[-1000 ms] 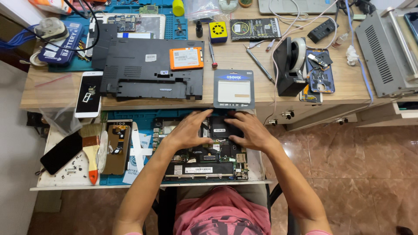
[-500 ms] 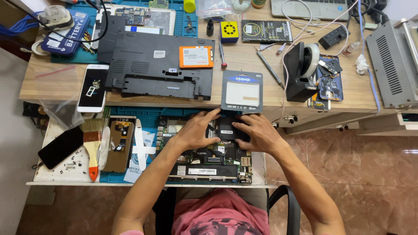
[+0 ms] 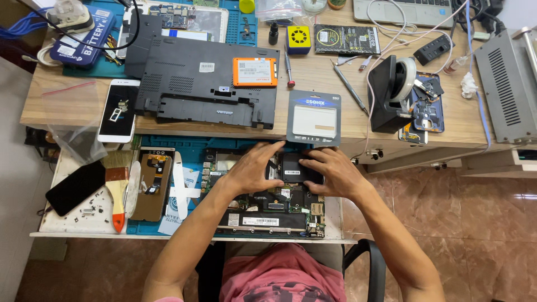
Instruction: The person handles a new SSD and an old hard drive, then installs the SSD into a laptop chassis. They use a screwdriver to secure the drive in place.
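Observation:
An opened laptop (image 3: 263, 210) with its circuit board bared lies on the pull-out shelf in front of me. A black flat drive (image 3: 295, 168) sits in the laptop's upper right part. My left hand (image 3: 253, 168) rests on the board and touches the drive's left edge. My right hand (image 3: 330, 170) grips the drive from the right side. Just above the hands, a grey drive package (image 3: 314, 118) lies at the desk edge. The laptop's black bottom cover (image 3: 207, 84) lies on the desk with an orange drive (image 3: 255, 71) on top.
A white phone (image 3: 118, 109), a black phone (image 3: 75, 187), a paintbrush (image 3: 117, 190) and a disassembled phone (image 3: 151, 183) lie at the left. A red-handled screwdriver (image 3: 288, 67), a black tape dispenser (image 3: 387, 94), a grey metal box (image 3: 513, 84) and a chair (image 3: 363, 263) surround me.
The view has shifted slightly. Both hands stay on the black drive in the laptop, with my left fingers spreading a little further over the board.

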